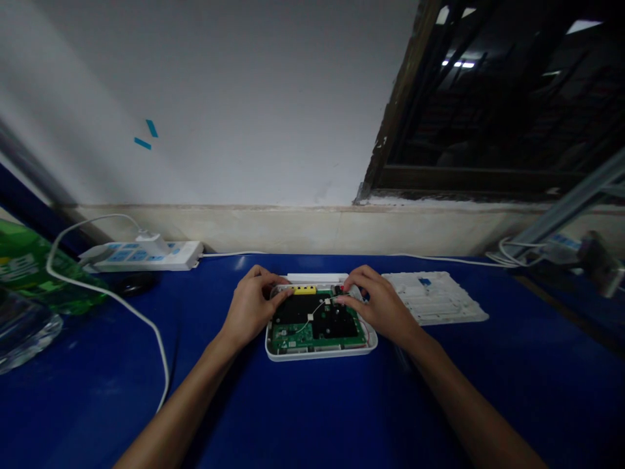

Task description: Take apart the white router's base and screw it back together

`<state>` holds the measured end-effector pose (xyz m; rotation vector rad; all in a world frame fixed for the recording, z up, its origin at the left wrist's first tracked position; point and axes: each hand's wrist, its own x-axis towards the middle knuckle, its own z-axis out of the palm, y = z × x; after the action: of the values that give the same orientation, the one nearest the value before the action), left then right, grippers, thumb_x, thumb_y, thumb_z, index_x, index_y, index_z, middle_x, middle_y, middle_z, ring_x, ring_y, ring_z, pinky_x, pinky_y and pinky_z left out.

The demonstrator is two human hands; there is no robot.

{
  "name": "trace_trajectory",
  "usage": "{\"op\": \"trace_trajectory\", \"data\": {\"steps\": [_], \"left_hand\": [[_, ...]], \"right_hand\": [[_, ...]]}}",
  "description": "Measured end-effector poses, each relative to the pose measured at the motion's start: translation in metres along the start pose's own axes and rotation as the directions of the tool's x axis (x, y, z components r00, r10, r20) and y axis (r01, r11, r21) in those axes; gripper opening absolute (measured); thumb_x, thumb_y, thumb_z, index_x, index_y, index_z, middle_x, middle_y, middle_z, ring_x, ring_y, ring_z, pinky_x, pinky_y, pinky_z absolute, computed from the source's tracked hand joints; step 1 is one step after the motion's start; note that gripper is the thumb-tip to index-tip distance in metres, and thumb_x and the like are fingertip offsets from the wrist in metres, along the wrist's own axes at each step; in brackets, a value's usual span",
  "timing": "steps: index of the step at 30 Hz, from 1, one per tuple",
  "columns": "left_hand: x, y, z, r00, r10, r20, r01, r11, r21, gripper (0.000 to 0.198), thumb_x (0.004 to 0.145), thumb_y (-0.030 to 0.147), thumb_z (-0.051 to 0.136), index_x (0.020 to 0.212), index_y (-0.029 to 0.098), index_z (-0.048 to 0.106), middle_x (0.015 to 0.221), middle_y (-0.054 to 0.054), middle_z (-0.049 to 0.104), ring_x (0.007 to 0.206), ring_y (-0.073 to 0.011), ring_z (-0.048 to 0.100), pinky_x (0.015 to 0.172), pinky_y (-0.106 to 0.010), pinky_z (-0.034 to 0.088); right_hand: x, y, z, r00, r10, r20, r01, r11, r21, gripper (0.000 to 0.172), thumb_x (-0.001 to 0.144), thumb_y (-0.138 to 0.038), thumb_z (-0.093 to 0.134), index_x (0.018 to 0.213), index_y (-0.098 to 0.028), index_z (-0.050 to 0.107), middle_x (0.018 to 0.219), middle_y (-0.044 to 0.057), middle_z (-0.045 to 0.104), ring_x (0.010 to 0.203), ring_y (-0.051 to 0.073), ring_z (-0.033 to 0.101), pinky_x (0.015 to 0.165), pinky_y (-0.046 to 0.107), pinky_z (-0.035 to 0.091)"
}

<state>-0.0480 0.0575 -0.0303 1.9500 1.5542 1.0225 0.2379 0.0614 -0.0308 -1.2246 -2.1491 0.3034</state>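
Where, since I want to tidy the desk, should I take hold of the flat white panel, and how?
Probably pinch its right edge, coming from the right: the white panel lies flat, and its left end sits beside the right hand while the right edge is unobstructed.

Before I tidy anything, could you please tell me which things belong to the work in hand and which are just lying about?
In hand: white casing; green circuit board; probably the white panel.
Lying about, apparently: power strip; plug adapter; green-labelled bottle.
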Motion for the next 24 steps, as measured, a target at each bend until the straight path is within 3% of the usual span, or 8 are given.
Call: {"op": "trace_trajectory", "data": {"steps": [4,11,24], "left_hand": [[0.003,-0.007,-0.008,0.993,-0.093,0.067,0.1,0.989,-0.105,0.039,0.094,0.052,0.057,0.099,0.02,0.08,0.097,-0.008,0.076,0.089,-0.0259,0.07,0.077,-0.036,0.052],[0.005,-0.01,-0.015,0.98,-0.149,0.133,0.172,0.969,-0.176,0.045,0.096,0.054,0.052,0.097,0.019,0.079,0.093,-0.006,0.08,0.089,-0.0264,0.072,0.079,-0.034,0.051],[0.004,-0.014,-0.014,0.972,-0.187,0.145,0.216,0.951,-0.22,0.042,0.094,0.053,0.055,0.093,0.019,0.08,0.088,-0.007,0.079,0.084,-0.0254,0.072,0.077,-0.035,0.053]], "right_hand": [[-0.001,0.0,0.0,0.999,-0.038,0.035,0.038,0.999,0.006,0.004,0.09,-0.025,0.073,0.094,-0.025,0.07,0.117,0.008,0.06,0.103,0.025,0.061,0.09,0.043,0.051],[-0.002,-0.002,0.002,0.996,-0.08,0.042,0.081,0.997,-0.016,0.008,0.091,-0.019,0.071,0.091,-0.026,0.07,0.122,0.007,0.061,0.112,0.027,0.057,0.098,0.05,0.048],[0.0,-0.015,-0.001,0.994,-0.087,0.071,0.096,0.987,-0.129,0.009,0.094,-0.016,0.064,0.091,-0.024,0.061,0.099,0.005,0.063,0.093,0.026,0.055,0.082,0.043,0.046]]}}
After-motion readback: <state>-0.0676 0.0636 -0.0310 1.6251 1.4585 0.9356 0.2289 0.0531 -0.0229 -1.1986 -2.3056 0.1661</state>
